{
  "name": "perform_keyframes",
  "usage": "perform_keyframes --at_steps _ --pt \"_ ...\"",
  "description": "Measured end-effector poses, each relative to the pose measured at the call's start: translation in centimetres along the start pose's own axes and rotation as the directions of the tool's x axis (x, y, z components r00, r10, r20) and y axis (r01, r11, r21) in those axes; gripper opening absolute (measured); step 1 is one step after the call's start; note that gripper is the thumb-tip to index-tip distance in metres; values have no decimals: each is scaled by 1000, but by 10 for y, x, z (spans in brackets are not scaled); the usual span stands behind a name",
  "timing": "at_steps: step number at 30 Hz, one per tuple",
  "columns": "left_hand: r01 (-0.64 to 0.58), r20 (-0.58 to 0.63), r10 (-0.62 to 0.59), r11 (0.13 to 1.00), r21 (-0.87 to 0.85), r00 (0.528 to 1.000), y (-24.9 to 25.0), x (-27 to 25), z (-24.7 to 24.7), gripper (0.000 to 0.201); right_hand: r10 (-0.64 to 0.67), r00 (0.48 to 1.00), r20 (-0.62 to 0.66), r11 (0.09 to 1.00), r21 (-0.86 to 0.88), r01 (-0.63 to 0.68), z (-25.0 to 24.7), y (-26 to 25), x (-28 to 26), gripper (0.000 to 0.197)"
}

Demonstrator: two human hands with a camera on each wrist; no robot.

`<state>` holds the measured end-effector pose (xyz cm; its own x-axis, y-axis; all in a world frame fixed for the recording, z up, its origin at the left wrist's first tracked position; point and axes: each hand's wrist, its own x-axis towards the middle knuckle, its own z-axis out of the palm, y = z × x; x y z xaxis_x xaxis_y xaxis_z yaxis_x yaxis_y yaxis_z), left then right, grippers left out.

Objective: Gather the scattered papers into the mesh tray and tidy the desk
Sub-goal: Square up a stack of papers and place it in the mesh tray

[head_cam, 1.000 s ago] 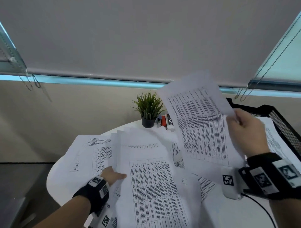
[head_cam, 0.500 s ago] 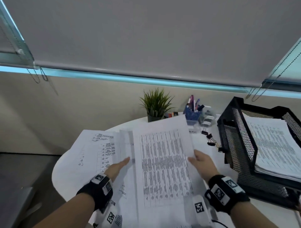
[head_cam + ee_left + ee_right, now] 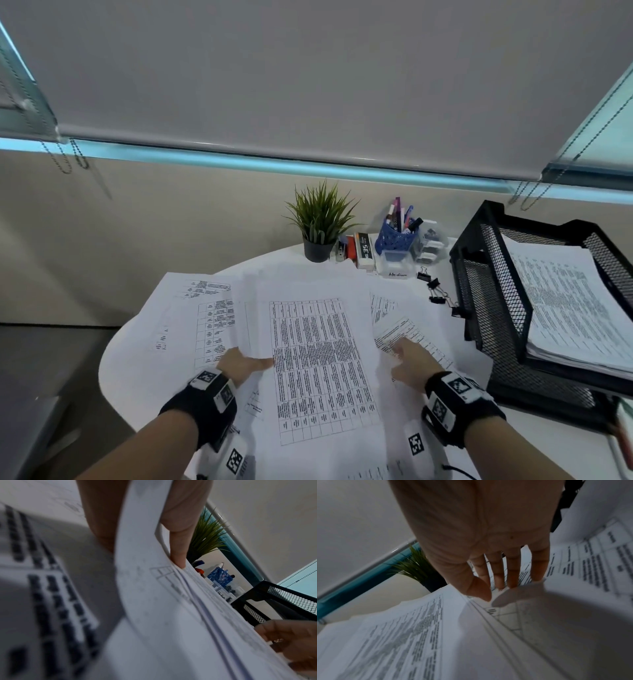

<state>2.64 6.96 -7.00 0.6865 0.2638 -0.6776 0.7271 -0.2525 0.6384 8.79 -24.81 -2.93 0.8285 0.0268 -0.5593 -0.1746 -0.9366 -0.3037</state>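
Observation:
Printed papers lie spread over the round white table (image 3: 113, 373). My left hand (image 3: 253, 361) pinches the left edge of the gathered paper stack (image 3: 318, 359). In the left wrist view its thumb (image 3: 178, 550) lies on top of the stack (image 3: 171, 615) and the other fingers are under it. My right hand (image 3: 404, 354) is flat on loose sheets (image 3: 411, 329) just right of the stack, fingers (image 3: 511, 574) straight, holding nothing. The black mesh tray (image 3: 493, 308) stands at the right with a pile of papers (image 3: 565, 301) inside.
More sheets (image 3: 191, 315) fan out left of the stack. At the back stand a potted plant (image 3: 320, 222), a blue pen cup (image 3: 397, 236) and small boxes. Black binder clips (image 3: 435, 287) lie beside the tray's left wall.
My right hand brought the raised sheet down onto the stack, let it go and moved right onto the loose sheets. My left hand took the stack's left edge.

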Motion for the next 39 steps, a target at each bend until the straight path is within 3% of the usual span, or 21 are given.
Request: perform_keyframes --at_steps 2,7,10,13,15,18,20,22,23,25,27,28,30,32,34,36,39 --pt "16 0 -16 999 -32 1000 1 -4 0 100 33 999 34 997 -67 -31 1 6 -3 48" --pt "-18 28 19 999 -32 999 -8 11 -1 116 -10 996 -94 992 -127 -1 11 13 -12 30" --pt "-21 26 21 1000 -7 999 -14 17 0 132 -20 996 -83 999 -49 16 14 12 -16 46" --pt "2 26 -2 1000 16 1000 -30 34 -1 130 -20 997 -81 995 -98 12 12 15 -22 52" --pt "-25 15 25 999 29 1000 -11 1 -4 136 -39 997 -73 997 -75 34 12 17 -24 65" --pt "-12 -3 12 1000 -17 1000 -1 -21 -10 102 -70 996 -61 998 6 70 12 18 -26 80" --pt "-39 -21 38 999 -34 999 -9 -10 -10 120 -60 996 -72 995 79 66 7 14 -29 66" --pt "-31 -59 29 999 -27 998 -48 49 -4 145 -50 994 -92 989 136 63 0 13 -30 43" --pt "-22 -47 21 999 -26 999 -58 67 -1 149 -61 991 -119 983 166 81 -5 13 -31 30" --pt "-16 -21 15 1000 -20 1000 -39 35 -4 144 -80 983 -162 975 194 112 -18 8 -38 8" --pt "-12 -34 11 1000 -26 999 -26 14 -6 121 -70 980 -187 975 195 107 -32 4 -44 15" --pt "-6 -25 5 1000 -26 1000 -26 15 -6 119 -52 978 -202 975 202 93 -39 1 -47 19" --pt "29 -14 -30 999 -18 999 -33 25 -4 140 -37 969 -245 976 201 88 -53 -2 -56 24" --pt "37 -17 -38 998 -55 999 -27 21 -4 142 -44 958 -282 977 190 101 -68 -5 -68 21" --pt "28 -7 -28 997 -67 1000 -5 -15 -5 118 -61 946 -317 972 194 128 -83 -7 -82 12" --pt "50 3 -50 995 -92 999 -3 -18 0 100 -78 933 -352 967 199 156 -95 -10 -98 9" --pt "59 -9 -61 989 -132 998 0 -20 3 98 -87 913 -398 961 207 182 -102 -15 -114 10"
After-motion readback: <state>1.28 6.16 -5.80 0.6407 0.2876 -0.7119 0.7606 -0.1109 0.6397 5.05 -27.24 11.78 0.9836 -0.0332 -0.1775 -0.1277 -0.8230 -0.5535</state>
